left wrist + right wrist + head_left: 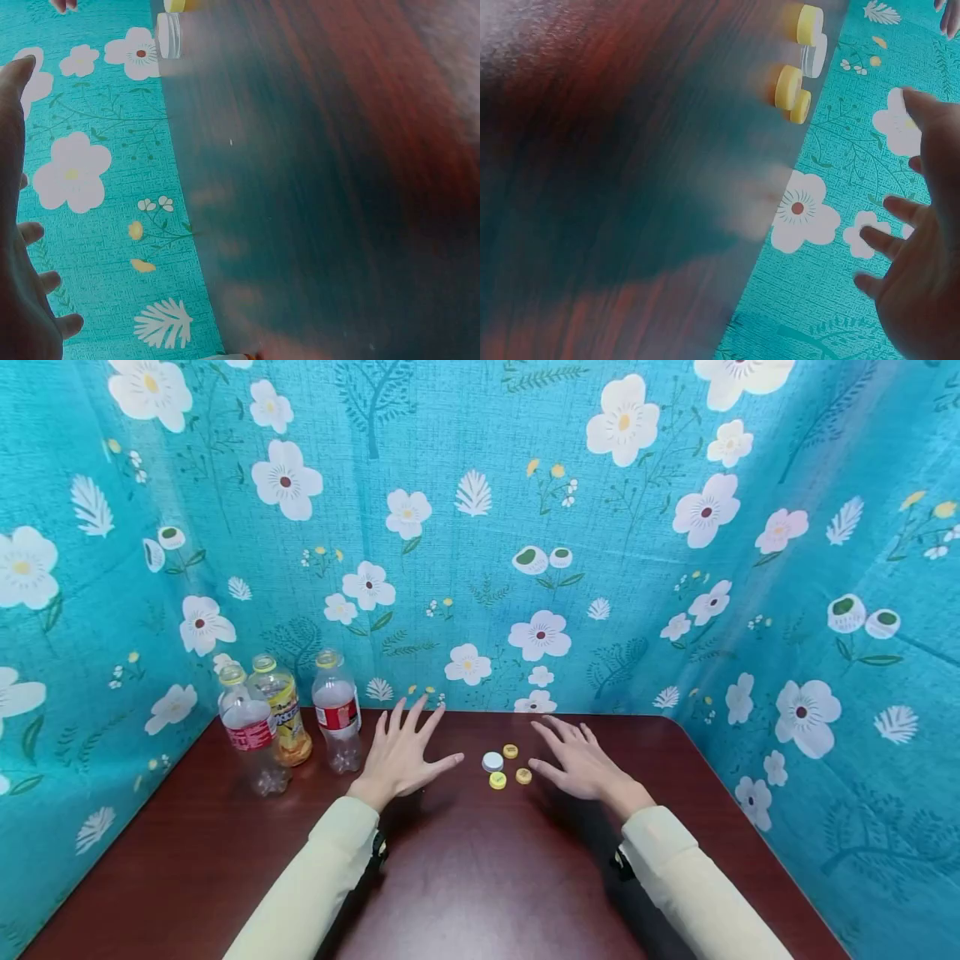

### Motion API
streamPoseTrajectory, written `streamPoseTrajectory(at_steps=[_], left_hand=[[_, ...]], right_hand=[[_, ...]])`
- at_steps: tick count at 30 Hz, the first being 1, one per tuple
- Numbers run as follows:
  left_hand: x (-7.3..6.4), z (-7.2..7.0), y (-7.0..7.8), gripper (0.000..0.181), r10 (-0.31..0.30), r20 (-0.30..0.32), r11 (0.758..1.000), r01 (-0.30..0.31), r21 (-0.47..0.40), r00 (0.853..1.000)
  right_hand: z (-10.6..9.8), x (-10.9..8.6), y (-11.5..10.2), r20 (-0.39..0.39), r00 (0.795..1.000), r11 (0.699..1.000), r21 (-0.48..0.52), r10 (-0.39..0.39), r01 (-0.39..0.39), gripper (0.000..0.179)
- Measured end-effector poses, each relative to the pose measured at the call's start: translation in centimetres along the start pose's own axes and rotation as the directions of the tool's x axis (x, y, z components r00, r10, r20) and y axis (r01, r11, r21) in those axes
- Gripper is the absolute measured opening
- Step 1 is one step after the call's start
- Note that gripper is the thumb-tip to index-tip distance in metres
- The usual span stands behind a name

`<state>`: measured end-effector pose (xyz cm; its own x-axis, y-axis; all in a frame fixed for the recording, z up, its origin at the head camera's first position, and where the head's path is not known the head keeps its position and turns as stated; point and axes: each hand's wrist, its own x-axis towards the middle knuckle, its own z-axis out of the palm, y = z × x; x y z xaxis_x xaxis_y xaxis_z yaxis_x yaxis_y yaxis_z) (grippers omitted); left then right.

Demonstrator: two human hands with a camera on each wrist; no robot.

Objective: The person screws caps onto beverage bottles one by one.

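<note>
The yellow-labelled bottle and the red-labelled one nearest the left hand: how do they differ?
The yellow-labelled bottle looks amber near its base; the red-labelled bottle looks clear there. The yellow-labelled bottle stands farther from the left hand than the red-labelled bottle. Both stand upright on the table, yellow at the neck.

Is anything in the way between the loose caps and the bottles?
Yes: in the head view, the spread left hand is between the four caps and the three bottles; nothing else visible stands there.
</note>
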<state>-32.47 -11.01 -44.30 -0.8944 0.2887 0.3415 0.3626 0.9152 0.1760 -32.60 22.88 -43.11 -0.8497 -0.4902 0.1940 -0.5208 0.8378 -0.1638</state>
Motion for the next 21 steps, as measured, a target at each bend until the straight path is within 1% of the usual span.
streamPoseTrajectory(at_steps=[3, 5, 9, 11, 16, 18, 21], left_hand=[[-0.5, -0.2, -0.2, 0.094, 0.01, -0.019, 1.0, -0.01, -0.006, 1.0], [-0.9, -0.4, -0.3, 0.093, 0.01, -0.026, 1.0, -0.011, -0.02, 1.0], [-1.9, -1.0, -0.7, 0.088, -0.022, -0.048, 0.995, 0.017, -0.094, 0.999], [-2.3, -1.3, -1.0, 0.086, -0.041, -0.073, 0.991, 0.031, -0.133, 0.997], [-3.2, -1.7, -1.9, 0.081, -0.06, -0.147, 0.984, 0.034, -0.176, 0.987], [-3.7, -1.8, -2.2, 0.078, -0.073, -0.159, 0.981, 0.042, -0.188, 0.984], [-4.7, -1.8, -2.8, 0.074, -0.112, -0.175, 0.972, 0.071, -0.225, 0.978]], right_hand=[[0.2, -0.2, 0.1, -0.004, 0.999, 0.998, 0.041, -0.046, 0.046, 0.073], [0.4, -0.3, 0.0, -0.006, 0.998, 0.997, 0.056, -0.055, 0.056, 0.073], [0.8, -0.4, -0.2, 0.024, 0.999, 0.994, 0.107, -0.037, 0.035, 0.074], [0.9, -0.4, -0.3, 0.039, 0.999, 0.99, 0.138, -0.023, 0.018, 0.073], [0.8, -0.3, -0.4, 0.04, 0.999, 0.983, 0.181, -0.012, 0.004, 0.068], [0.8, -0.3, -0.3, 0.049, 0.999, 0.983, 0.182, -0.012, 0.003, 0.067], [0.8, -0.2, -0.1, 0.077, 0.997, 0.98, 0.196, -0.002, -0.013, 0.066]])
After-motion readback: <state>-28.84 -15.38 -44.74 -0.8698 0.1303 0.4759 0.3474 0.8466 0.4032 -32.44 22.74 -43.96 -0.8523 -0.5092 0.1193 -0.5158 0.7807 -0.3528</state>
